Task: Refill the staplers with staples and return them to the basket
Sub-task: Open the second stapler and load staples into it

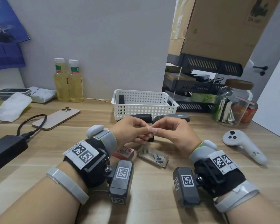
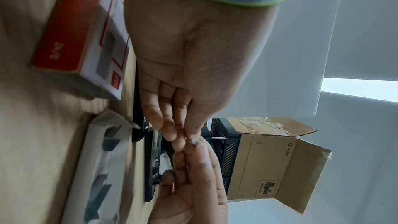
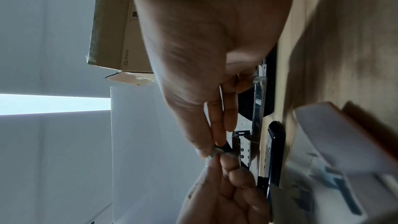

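My left hand [image 1: 147, 128] and right hand [image 1: 155, 129] meet above the desk and together pinch a short strip of staples [image 1: 152, 131], seen close in the left wrist view [image 2: 196, 142] and in the right wrist view [image 3: 213, 153]. Beneath the hands lies an opened black stapler [image 1: 151, 139] with its metal channel [image 2: 155, 156] exposed. Two more staplers, a black one [image 1: 142, 118] and a grey one [image 1: 180, 117], lie just behind the hands. The white perforated basket [image 1: 152, 109] stands further back with a black stapler [image 1: 121, 99] inside. An open tray of staples [image 1: 153, 156] lies near my wrists.
The red and white staple box sleeve [image 1: 125, 152] lies left of the tray. A phone [image 1: 57, 118], a black power brick [image 1: 6, 148] and two bottles [image 1: 68, 81] are on the left. A white controller [image 1: 242, 145], a glass jar [image 1: 233, 102] and black paper trays [image 1: 200, 88] are on the right.
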`<action>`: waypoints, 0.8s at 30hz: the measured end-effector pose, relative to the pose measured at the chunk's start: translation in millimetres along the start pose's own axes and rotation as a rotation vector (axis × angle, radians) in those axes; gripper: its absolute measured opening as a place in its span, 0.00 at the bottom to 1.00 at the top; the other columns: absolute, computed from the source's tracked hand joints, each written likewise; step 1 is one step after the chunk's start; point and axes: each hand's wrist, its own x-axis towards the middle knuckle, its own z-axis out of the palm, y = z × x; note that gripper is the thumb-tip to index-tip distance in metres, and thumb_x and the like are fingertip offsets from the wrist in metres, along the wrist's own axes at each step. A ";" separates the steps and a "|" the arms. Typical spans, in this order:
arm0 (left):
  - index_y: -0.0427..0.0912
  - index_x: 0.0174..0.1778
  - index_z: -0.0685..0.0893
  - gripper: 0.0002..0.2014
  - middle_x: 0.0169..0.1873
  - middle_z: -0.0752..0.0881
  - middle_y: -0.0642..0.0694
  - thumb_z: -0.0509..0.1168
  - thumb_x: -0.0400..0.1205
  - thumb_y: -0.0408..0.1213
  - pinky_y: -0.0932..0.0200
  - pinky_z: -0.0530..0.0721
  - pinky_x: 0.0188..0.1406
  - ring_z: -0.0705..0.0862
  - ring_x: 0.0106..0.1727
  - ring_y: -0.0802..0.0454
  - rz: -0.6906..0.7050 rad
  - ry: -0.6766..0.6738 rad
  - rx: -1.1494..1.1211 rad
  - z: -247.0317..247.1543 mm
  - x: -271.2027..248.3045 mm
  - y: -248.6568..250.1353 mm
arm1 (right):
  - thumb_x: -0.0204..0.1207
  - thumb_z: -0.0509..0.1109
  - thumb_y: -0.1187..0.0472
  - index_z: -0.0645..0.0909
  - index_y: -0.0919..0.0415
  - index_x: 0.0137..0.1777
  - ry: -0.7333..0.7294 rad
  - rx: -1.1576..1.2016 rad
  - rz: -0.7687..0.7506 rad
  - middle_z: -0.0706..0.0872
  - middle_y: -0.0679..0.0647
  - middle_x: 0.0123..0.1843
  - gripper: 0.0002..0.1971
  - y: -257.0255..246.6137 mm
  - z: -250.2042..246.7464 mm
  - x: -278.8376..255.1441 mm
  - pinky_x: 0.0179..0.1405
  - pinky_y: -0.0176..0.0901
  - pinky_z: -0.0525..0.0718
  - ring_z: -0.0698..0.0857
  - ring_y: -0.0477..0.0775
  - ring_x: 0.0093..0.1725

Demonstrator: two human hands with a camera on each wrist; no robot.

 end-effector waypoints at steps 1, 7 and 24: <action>0.38 0.47 0.89 0.05 0.40 0.94 0.43 0.71 0.83 0.36 0.66 0.86 0.34 0.90 0.37 0.56 0.002 0.004 -0.006 0.1 -0.2 0.1 | 0.71 0.82 0.64 0.90 0.65 0.47 0.000 0.005 -0.004 0.94 0.60 0.46 0.07 0.2 0.4 0.2 0.59 0.51 0.88 0.91 0.54 0.47; 0.35 0.48 0.88 0.08 0.37 0.92 0.43 0.72 0.82 0.37 0.69 0.83 0.28 0.86 0.31 0.58 0.038 0.072 -0.088 -7.1 0.1 5.0 | 0.74 0.78 0.70 0.86 0.64 0.46 0.170 0.119 -0.007 0.92 0.69 0.47 0.04 2.6 -2.5 6.0 0.53 0.52 0.87 0.88 0.56 0.44; 0.44 0.40 0.89 0.08 0.35 0.88 0.49 0.75 0.79 0.45 0.62 0.82 0.41 0.82 0.36 0.59 0.281 0.680 -0.161 -28.3 13.0 -6.4 | 0.68 0.84 0.58 0.93 0.53 0.42 0.141 -0.268 0.210 0.95 0.50 0.42 0.05 30.5 3.2 24.9 0.56 0.48 0.86 0.88 0.46 0.42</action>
